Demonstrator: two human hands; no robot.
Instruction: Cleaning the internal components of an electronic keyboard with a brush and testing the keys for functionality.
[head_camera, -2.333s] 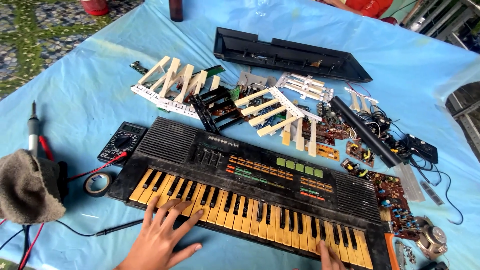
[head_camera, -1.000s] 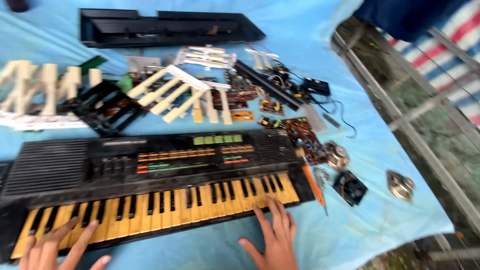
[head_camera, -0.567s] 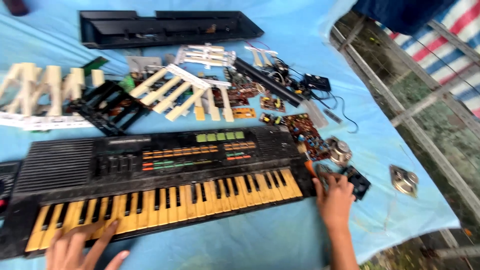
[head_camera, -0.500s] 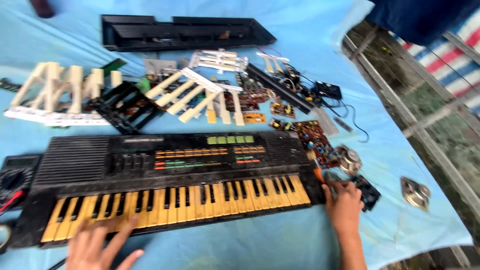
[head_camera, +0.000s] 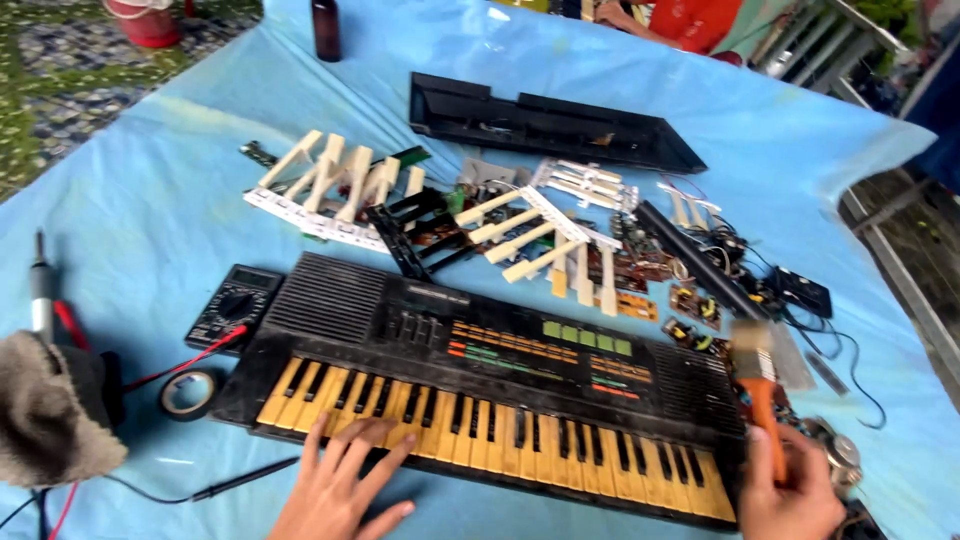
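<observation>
A black electronic keyboard (head_camera: 480, 395) with yellowed keys lies across the lower middle of the frame on a blue sheet (head_camera: 780, 150). The left hand (head_camera: 345, 490), at the lower centre-left, rests spread on the keys at the keyboard's left end, fingers open, gripping nothing. The right hand (head_camera: 790, 495), at the lower right corner, is closed round the orange handle of a paintbrush (head_camera: 762, 390), which stands bristles upward just beside the keyboard's right end. In the frame half a second earlier that hand lay flat beside the loose parts at the keyboard's right end with no brush in it; the left hand was then below the keys rather than on them. The view has also swung leftward, bringing in a multimeter (head_camera: 235, 305), a roll of black tape (head_camera: 190, 393) and a grey cloth (head_camera: 45, 405) at the left edge. Detached key strips (head_camera: 335, 185), circuit boards (head_camera: 695, 310) and a black casing (head_camera: 545, 125) lie in the upper half.
</observation>
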